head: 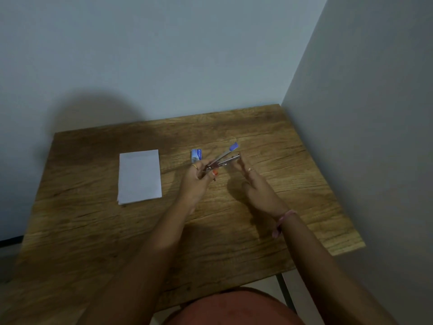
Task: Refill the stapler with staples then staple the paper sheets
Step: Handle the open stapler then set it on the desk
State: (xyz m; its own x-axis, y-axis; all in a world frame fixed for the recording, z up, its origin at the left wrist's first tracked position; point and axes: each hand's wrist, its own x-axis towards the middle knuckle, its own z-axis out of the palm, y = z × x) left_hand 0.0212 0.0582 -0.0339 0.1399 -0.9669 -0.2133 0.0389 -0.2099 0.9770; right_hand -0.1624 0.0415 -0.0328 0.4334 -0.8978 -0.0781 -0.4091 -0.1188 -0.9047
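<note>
We see left hand (198, 177) gripping the opened stapler (222, 159) above the worktop (234, 231) (mid-worktop); right hand (254, 184) fingers straight, holding nothing; paper sheets (139, 176) toward left edge.

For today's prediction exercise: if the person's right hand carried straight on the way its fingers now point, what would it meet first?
Most likely the stapler: the right hand points up-left at the open metal end, which the left hand holds above the table. The fingertips seem almost there; depth is unclear in one view.

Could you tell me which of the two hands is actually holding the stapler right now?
The left hand grips the opened stapler at its hinge end. The right hand only reaches its fingers toward the metal tip and grips nothing visible.
</note>
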